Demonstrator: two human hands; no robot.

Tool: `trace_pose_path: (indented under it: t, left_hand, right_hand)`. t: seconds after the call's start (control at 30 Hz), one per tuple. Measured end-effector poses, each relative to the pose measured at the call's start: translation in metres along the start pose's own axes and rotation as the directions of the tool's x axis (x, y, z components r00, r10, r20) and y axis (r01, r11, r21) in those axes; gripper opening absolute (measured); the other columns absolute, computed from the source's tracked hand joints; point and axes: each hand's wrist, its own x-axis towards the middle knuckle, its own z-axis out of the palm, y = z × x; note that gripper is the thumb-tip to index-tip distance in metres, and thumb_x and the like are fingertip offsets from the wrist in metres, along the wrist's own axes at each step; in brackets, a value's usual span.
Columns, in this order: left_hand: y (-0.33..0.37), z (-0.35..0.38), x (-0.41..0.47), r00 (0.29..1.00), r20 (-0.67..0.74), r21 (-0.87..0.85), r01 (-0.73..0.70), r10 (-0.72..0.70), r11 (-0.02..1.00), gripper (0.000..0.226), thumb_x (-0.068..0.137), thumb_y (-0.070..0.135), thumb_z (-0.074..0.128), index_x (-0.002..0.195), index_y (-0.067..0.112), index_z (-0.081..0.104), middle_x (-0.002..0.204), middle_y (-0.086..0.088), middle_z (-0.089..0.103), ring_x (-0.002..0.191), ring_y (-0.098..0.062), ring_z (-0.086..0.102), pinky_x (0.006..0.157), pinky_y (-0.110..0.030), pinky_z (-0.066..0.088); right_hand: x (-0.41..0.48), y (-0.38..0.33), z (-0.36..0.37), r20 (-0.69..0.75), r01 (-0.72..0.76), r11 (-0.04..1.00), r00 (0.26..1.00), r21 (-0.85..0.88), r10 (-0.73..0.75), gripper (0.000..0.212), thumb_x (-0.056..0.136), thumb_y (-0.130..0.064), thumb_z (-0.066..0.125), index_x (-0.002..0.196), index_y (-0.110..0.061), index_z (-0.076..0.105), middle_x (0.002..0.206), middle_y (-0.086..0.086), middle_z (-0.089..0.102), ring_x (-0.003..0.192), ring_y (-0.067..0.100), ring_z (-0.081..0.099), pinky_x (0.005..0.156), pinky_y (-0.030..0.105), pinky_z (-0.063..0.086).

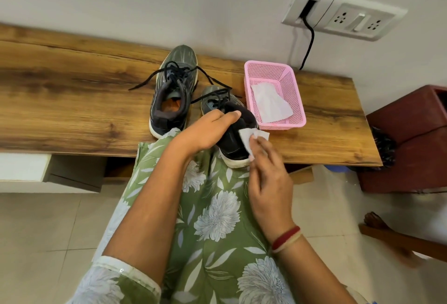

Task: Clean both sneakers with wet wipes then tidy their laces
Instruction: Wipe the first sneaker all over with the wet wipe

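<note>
Currently the left hand grips the near sneaker at its ankle opening: thumb lies across the top of the collar, fingers are curled round the far side and mostly hidden. The right hand pinches a white wipe, fingers bent, and presses it flat on the right side of the heel. The sneaker's heel points at the person and sticks out past the front edge of the wooden shelf, above a green floral lap. Cannot tell whether the toe touches the wood.

The far sneaker sits on the shelf just left of the held one, toe to the wall, and its dark laces are untied and spread out over the wood. A pink basket stands just right of the held sneaker with a second wipe lying inside. Red and beige bands circle the right wrist. Wall socket with a black cable is above the basket. A dark red box is off the shelf's right end.
</note>
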Motion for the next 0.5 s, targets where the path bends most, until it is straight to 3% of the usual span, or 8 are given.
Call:
trace_pose_path:
  t: [0.07, 0.17, 0.23, 0.33, 0.43, 0.5]
  left_hand:
    - [0.000, 0.001, 0.000, 1.000, -0.030, 0.015, -0.002, 0.003, 1.000, 0.044, 0.098, 0.038, 0.044, 0.059, 0.016, 0.043, 0.047, 0.009, 0.039, 0.046, -0.005, 0.038, 0.051, -0.021, 0.032]
    - [0.004, 0.004, -0.001, 0.999, -0.019, 0.023, -0.038, 0.039, 0.999, 0.041, 0.098, 0.037, 0.043, 0.066, 0.010, 0.046, 0.054, -0.001, 0.035, 0.051, -0.013, 0.035, 0.053, -0.026, 0.031]
    - [0.004, 0.004, -0.001, 0.999, -0.006, 0.015, -0.047, 0.048, 0.999, 0.042, 0.099, 0.036, 0.043, 0.067, 0.009, 0.047, 0.057, -0.004, 0.036, 0.055, -0.018, 0.035, 0.055, -0.027, 0.030]
    - [0.002, 0.003, -0.002, 0.999, -0.040, 0.001, -0.031, 0.031, 1.000, 0.047, 0.099, 0.034, 0.044, 0.057, 0.015, 0.035, 0.041, 0.011, 0.031, 0.041, -0.006, 0.031, 0.042, -0.018, 0.026]
    - [0.001, 0.002, -0.002, 0.999, -0.035, -0.017, -0.021, 0.021, 1.000, 0.048, 0.100, 0.032, 0.043, 0.055, 0.016, 0.037, 0.037, 0.013, 0.034, 0.037, -0.002, 0.033, 0.040, -0.014, 0.027]
    - [0.001, 0.001, -0.004, 0.999, -0.026, -0.031, -0.024, 0.023, 0.999, 0.046, 0.099, 0.032, 0.043, 0.057, 0.013, 0.043, 0.041, 0.012, 0.039, 0.041, -0.002, 0.037, 0.045, -0.016, 0.031]
  right_hand:
    - [-0.008, 0.003, 0.002, 0.061, 0.083, 0.992, 0.995, -0.091, -0.078, 0.049, 0.090, -0.017, 0.037, 0.137, -0.017, 0.048, 0.136, 0.000, 0.050, 0.113, 0.008, 0.052, 0.086, 0.023, 0.050]
    - [-0.005, 0.003, 0.004, -0.032, -0.039, 0.998, 0.999, -0.041, 0.038, 0.046, 0.091, -0.018, 0.040, 0.136, -0.018, 0.050, 0.137, -0.001, 0.050, 0.116, 0.002, 0.046, 0.086, 0.029, 0.052]
    - [-0.004, -0.002, 0.007, -0.031, -0.031, 0.999, 0.999, -0.009, 0.031, 0.046, 0.092, -0.017, 0.041, 0.137, -0.018, 0.049, 0.139, -0.001, 0.049, 0.118, -0.001, 0.043, 0.089, 0.028, 0.050]
    - [-0.007, -0.001, 0.008, 0.036, 0.103, 0.992, 0.994, -0.073, -0.101, 0.051, 0.090, -0.018, 0.036, 0.139, -0.019, 0.044, 0.140, 0.000, 0.048, 0.116, 0.004, 0.049, 0.086, 0.024, 0.049]
    - [0.000, 0.007, 0.007, -0.057, -0.057, 0.998, 0.997, -0.025, 0.056, 0.045, 0.093, -0.019, 0.041, 0.138, -0.021, 0.047, 0.140, -0.005, 0.047, 0.114, -0.009, 0.038, 0.085, 0.022, 0.047]
    - [-0.002, 0.005, 0.008, -0.035, -0.020, 0.999, 0.999, -0.042, 0.019, 0.045, 0.093, -0.019, 0.043, 0.138, -0.020, 0.047, 0.141, -0.003, 0.046, 0.119, -0.006, 0.039, 0.089, 0.021, 0.044]
